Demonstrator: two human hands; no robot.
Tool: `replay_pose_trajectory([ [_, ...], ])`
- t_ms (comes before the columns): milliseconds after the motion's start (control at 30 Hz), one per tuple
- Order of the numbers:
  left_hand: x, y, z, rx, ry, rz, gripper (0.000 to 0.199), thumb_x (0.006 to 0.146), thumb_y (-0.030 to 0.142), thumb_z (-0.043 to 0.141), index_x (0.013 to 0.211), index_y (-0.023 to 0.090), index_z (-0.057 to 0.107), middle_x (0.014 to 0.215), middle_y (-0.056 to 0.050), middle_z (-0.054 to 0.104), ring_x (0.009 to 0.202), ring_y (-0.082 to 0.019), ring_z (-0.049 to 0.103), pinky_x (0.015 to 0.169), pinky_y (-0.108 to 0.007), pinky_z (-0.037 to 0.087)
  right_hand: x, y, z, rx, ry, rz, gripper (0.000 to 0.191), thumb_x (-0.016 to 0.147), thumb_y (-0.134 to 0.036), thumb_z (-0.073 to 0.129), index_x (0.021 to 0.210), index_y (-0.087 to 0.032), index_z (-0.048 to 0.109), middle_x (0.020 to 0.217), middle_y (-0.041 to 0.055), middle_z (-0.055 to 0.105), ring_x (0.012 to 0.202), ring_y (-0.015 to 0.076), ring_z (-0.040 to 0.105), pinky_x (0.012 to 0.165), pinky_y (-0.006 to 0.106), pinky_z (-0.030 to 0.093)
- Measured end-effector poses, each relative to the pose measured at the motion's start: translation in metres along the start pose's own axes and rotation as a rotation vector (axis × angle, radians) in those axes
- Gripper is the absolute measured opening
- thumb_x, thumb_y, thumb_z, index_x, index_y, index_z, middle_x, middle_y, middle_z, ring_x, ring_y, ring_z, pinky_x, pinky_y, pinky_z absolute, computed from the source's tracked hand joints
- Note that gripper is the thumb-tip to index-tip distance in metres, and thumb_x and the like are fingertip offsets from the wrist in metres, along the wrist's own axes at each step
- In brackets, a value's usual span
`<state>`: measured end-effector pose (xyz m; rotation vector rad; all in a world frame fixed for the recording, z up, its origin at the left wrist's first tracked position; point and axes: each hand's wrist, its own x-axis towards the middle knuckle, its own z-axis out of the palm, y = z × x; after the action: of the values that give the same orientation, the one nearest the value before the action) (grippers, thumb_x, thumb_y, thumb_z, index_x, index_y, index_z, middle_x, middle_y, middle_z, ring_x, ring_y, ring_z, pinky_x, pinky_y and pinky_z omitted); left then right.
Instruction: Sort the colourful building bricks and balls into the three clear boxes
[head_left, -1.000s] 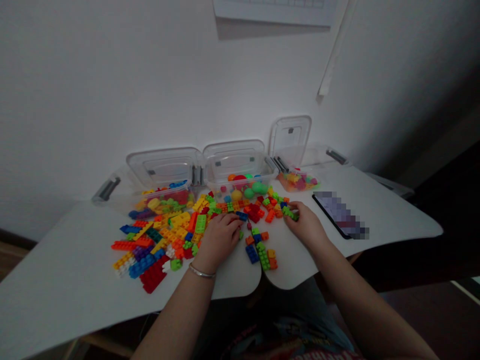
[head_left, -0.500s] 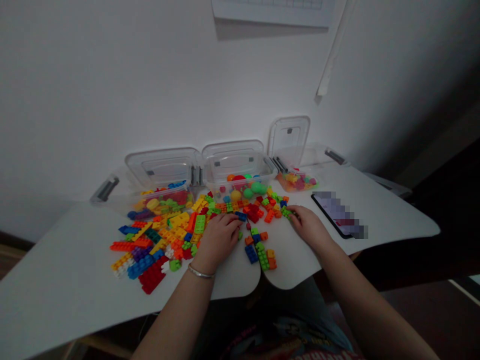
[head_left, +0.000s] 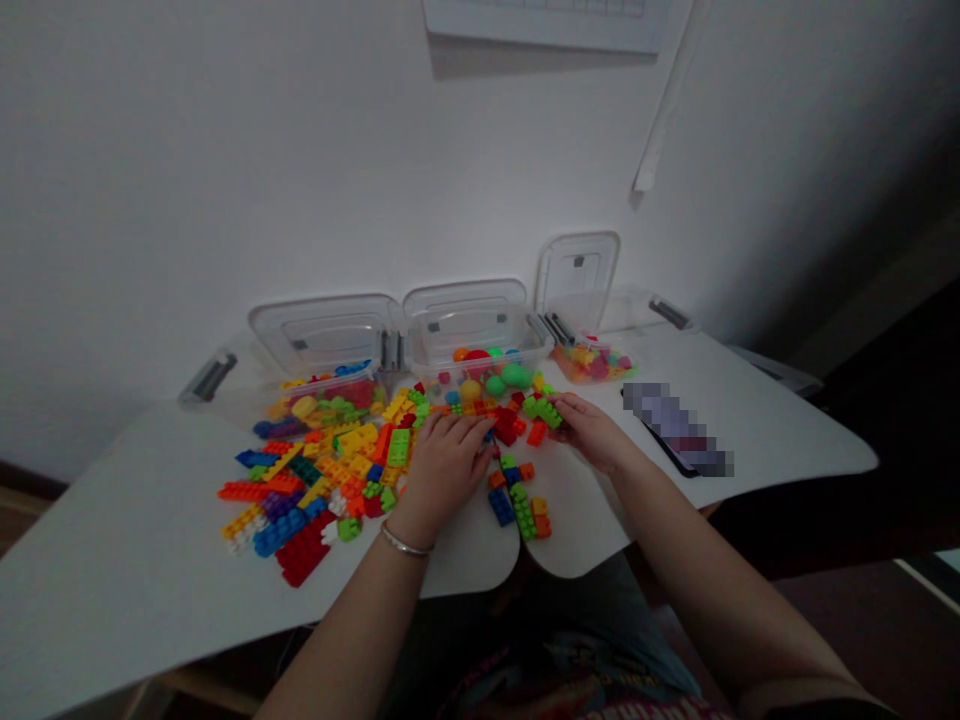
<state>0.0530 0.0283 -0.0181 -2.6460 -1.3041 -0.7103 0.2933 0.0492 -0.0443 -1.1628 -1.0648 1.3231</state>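
My left hand [head_left: 448,460] lies palm down over the right side of the loose brick pile, its fingers stretched out and slightly apart. Part of a blue toy brick [head_left: 489,435] peeks out by its fingertips; what is beneath the palm is hidden. Between the thumb and fingers of my right hand [head_left: 589,428] is a green toy brick [head_left: 546,411], held just right of the red bricks [head_left: 510,425]. Nearer to me lies a small joined figure of green bricks [head_left: 523,510], with blue and orange bricks on its sides.
Loose bricks [head_left: 352,445] of many colours spread across the left of the white table [head_left: 135,520]. Behind them stand clear plastic boxes [head_left: 480,345] holding balls and toy pieces, lids raised against the wall. A phone [head_left: 675,430] lies at the right.
My right hand has shifted left and a little up, and now shows the green brick in its fingers. My left hand has moved slightly up, covering more of the blue brick.
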Motion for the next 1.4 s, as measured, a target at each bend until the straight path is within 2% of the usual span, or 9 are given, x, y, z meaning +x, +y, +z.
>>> replay_pose_trajectory([
  [133,0.013,0.013,-0.005,-0.087,0.028,-0.03,0.042,0.091,0.035,0.057,0.129,0.019,0.057,0.114,-0.009,0.07,0.107,-0.026,0.06,0.103,-0.047,0.04,-0.001,-0.004,0.025,-0.121,-0.127,-0.085,0.035,0.076,-0.051,0.065,0.096,-0.021,0.065,0.071,-0.0024,0.059,0.055,0.0098,0.05,0.053,0.026,0.042],
  [300,0.017,0.009,0.009,-0.186,0.057,-0.086,0.035,0.091,0.027,0.056,0.126,0.02,0.059,0.109,-0.008,0.07,0.102,-0.025,0.062,0.092,-0.043,0.046,-0.004,0.002,0.042,-0.29,-0.202,-0.265,0.027,0.084,-0.042,0.057,0.101,-0.022,0.064,0.08,0.0005,0.066,0.066,0.0139,0.059,0.062,0.03,0.05],
  [400,0.011,0.003,0.015,-0.207,0.078,-0.109,0.03,0.09,0.025,0.059,0.119,0.021,0.062,0.106,-0.008,0.071,0.1,-0.024,0.063,0.091,-0.042,0.047,-0.008,0.006,0.044,-0.481,-0.187,-0.412,0.027,0.079,-0.031,0.065,0.104,-0.023,0.065,0.099,0.004,0.07,0.083,0.0177,0.065,0.077,0.034,0.053],
  [567,0.004,-0.002,0.014,-0.121,0.03,-0.083,0.023,0.085,0.025,0.065,0.107,0.019,0.068,0.097,-0.008,0.073,0.095,-0.027,0.063,0.091,-0.046,0.046,-0.013,0.012,0.043,-0.722,-0.072,-0.603,0.025,0.079,-0.02,0.064,0.104,-0.024,0.067,0.104,0.0067,0.071,0.1,0.0228,0.064,0.092,0.043,0.049],
  [733,0.006,-0.005,0.015,-0.156,0.038,-0.135,0.026,0.085,0.026,0.065,0.109,0.018,0.068,0.099,-0.009,0.072,0.097,-0.028,0.063,0.09,-0.046,0.047,-0.011,0.019,0.043,-0.636,0.014,-0.558,0.025,0.082,-0.029,0.06,0.106,-0.022,0.063,0.102,0.0083,0.07,0.093,0.0225,0.065,0.087,0.042,0.052],
  [867,0.007,-0.01,0.021,-0.253,-0.048,-0.179,0.028,0.084,0.023,0.064,0.112,0.019,0.067,0.102,-0.008,0.072,0.096,-0.027,0.064,0.09,-0.045,0.048,-0.006,0.019,0.037,-0.449,0.076,-0.491,0.028,0.08,-0.035,0.061,0.106,-0.023,0.06,0.102,0.0074,0.069,0.093,0.0213,0.065,0.086,0.04,0.053],
  [1067,0.008,-0.015,0.026,-0.373,-0.124,-0.21,0.023,0.083,0.029,0.066,0.104,0.02,0.068,0.096,-0.007,0.07,0.09,-0.024,0.063,0.083,-0.04,0.05,0.014,-0.02,-0.005,-0.246,0.39,-0.584,0.039,0.076,-0.046,0.064,0.108,-0.023,0.057,0.106,0.0079,0.067,0.09,0.0194,0.066,0.082,0.038,0.056],
  [1233,0.009,-0.019,0.024,-0.387,-0.169,-0.172,0.017,0.081,0.032,0.067,0.093,0.021,0.071,0.081,-0.004,0.067,0.08,-0.022,0.061,0.074,-0.035,0.049,0.047,-0.063,-0.065,-0.459,0.588,-0.7,0.041,0.078,-0.051,0.061,0.106,-0.021,0.06,0.104,0.0092,0.07,0.091,0.0206,0.067,0.085,0.04,0.055],
  [1400,0.008,-0.021,0.024,-0.378,-0.175,-0.159,0.018,0.081,0.03,0.067,0.096,0.022,0.071,0.08,-0.004,0.065,0.083,-0.022,0.06,0.075,-0.035,0.048,0.072,-0.084,-0.105,-0.69,0.722,-0.586,0.035,0.077,-0.039,0.063,0.103,-0.017,0.064,0.101,0.0105,0.071,0.084,0.0208,0.067,0.081,0.04,0.054],
])
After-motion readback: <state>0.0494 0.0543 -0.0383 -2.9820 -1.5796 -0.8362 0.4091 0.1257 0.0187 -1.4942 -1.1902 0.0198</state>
